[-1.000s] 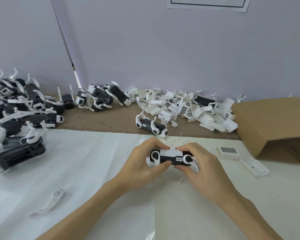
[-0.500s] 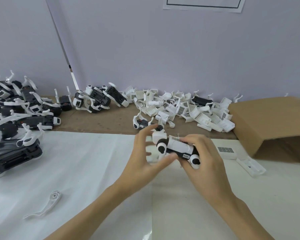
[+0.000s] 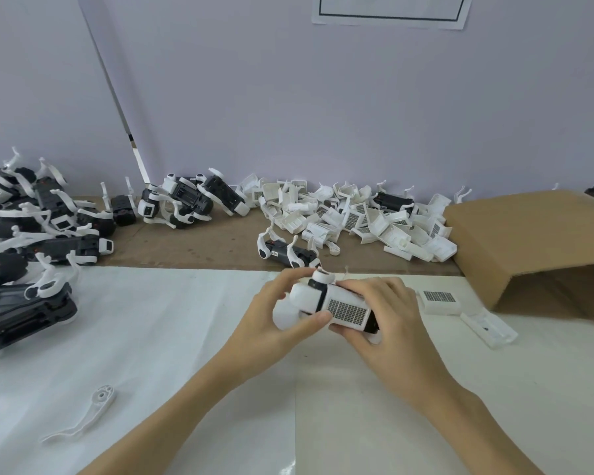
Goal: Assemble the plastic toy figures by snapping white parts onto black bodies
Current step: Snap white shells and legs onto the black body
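Note:
Both hands hold one toy figure (image 3: 326,303) just above the white sheet at the centre. Its white underside with a gridded panel faces up; the black body shows at the right end. My left hand (image 3: 275,320) grips the white left end, thumb along the near side. My right hand (image 3: 384,320) grips the right end, fingers curled over the top. A heap of loose white parts (image 3: 354,217) lies behind. Another figure (image 3: 285,252) lies on the brown board just beyond my hands.
Assembled figures (image 3: 31,241) are piled at the left, with more (image 3: 189,204) by the wall. A cardboard box (image 3: 535,245) lies open at the right. A white gridded part (image 3: 439,299), a white strip (image 3: 487,327) and a loose white arm piece (image 3: 83,416) lie on the white sheet (image 3: 134,320).
The figure has been lifted and rolled over: its black top with white wheels faced up before, now the white gridded underside does. Both hands kept hold and moved slightly away from me.

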Action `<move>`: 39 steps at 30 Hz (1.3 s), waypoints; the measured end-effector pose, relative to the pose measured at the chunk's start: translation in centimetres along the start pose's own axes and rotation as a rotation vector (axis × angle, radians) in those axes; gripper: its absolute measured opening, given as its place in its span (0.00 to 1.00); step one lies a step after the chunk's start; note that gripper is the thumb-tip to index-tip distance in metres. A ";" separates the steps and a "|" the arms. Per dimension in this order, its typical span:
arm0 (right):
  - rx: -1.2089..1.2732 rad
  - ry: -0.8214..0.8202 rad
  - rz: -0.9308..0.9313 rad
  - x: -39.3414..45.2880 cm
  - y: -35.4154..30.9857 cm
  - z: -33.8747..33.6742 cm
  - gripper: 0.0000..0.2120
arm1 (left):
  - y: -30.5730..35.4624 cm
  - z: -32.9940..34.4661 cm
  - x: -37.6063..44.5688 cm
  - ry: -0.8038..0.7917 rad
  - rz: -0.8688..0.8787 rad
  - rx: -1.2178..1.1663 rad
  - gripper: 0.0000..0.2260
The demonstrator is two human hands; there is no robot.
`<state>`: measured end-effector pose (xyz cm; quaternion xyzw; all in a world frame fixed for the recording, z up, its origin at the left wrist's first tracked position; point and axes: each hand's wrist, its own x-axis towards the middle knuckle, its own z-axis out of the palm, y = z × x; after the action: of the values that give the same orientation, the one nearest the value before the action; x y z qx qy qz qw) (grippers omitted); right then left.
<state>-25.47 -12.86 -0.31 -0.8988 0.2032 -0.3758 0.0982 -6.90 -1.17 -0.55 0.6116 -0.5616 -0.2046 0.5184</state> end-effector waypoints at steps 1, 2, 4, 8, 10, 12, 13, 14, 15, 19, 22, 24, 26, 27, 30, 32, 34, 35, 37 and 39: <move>-0.041 -0.004 -0.039 0.0 -0.1 0.0 0.23 | 0.0 0.4 -0.1 0.023 -0.003 -0.036 0.22; -0.053 -0.021 -0.068 0.0 -0.1 0.0 0.23 | 0.0 0.8 -0.1 0.052 -0.001 -0.054 0.19; -0.011 -0.087 -0.055 0.0 -0.1 -0.2 0.23 | -0.1 1.2 -0.1 0.115 -0.007 -0.024 0.16; 0.141 -0.110 0.063 0.0 -0.2 -0.1 0.16 | -0.4 0.5 0.0 0.089 -0.013 0.075 0.15; 0.232 -0.129 0.156 0.0 -0.4 -0.1 0.14 | -0.3 0.1 0.2 0.097 -0.013 0.121 0.14; 0.446 -0.189 0.268 0.1 -0.5 -0.4 0.14 | 0.2 -0.2 0.1 0.120 -0.030 0.142 0.16; 0.579 -0.206 0.305 0.2 -0.5 -0.7 0.12 | 0.4 -0.4 0.1 0.104 -0.033 0.151 0.19; 0.682 -0.204 0.334 0.4 -0.5 -0.9 0.10 | 0.6 -0.6 0.0 0.066 -0.031 0.152 0.21; 0.750 -0.197 0.368 0.6 -0.4 -1.1 0.09 | 0.7 -0.7 0.0 0.023 -0.032 0.142 0.23; 0.926 -0.273 0.513 0.8 0.2 -1.5 0.12 | 0.9 -0.7 0.1 -0.017 -0.035 0.103 0.27; 0.978 -0.347 0.577 0.5 0.3 -1.1 0.12 | 1.1 -0.7 0.2 -0.031 -0.081 0.070 0.24; 0.985 -0.360 0.600 0.4 0.0 -0.7 0.10 | 1.1 -0.8 0.2 -0.055 -0.125 -0.028 0.25; 0.972 -0.333 0.577 0.3 -0.4 -0.5 0.12 | 1.3 -0.5 0.2 -0.006 -0.166 -0.154 0.26; 0.940 -0.319 0.537 0.3 -0.7 -0.5 0.13 | 1.4 -0.1 0.2 0.046 -0.184 -0.191 0.26; 0.845 -0.334 0.439 0.3 -1.3 -0.5 0.15 | 2.2 1.1 -0.2 0.217 -0.176 -0.144 0.25; 0.821 -0.376 0.404 0.3 -1.3 -0.3 0.18 | 2.7 2.0 -0.5 0.290 -0.097 -0.058 0.24; 0.797 -0.391 0.359 0.3 -1.3 -0.1 0.20 | 3.3 2.7 -0.8 0.332 -0.024 0.023 0.25; 0.813 -0.391 0.334 0.3 -1.3 -0.1 0.21 | 3.4 2.8 -0.9 0.338 0.005 0.047 0.26; 0.867 -0.379 0.317 0.4 -1.3 -0.2 0.21 | 3.7 2.7 -1.1 0.299 0.013 0.015 0.22; 0.885 -0.344 0.356 0.4 -1.0 -0.3 0.22 | 3.8 2.1 -0.9 0.215 -0.045 -0.155 0.14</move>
<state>-25.16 -12.15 0.46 -0.7714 0.1552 -0.2501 0.5643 -10.69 -0.55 1.64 0.6006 -0.4712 -0.1923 0.6166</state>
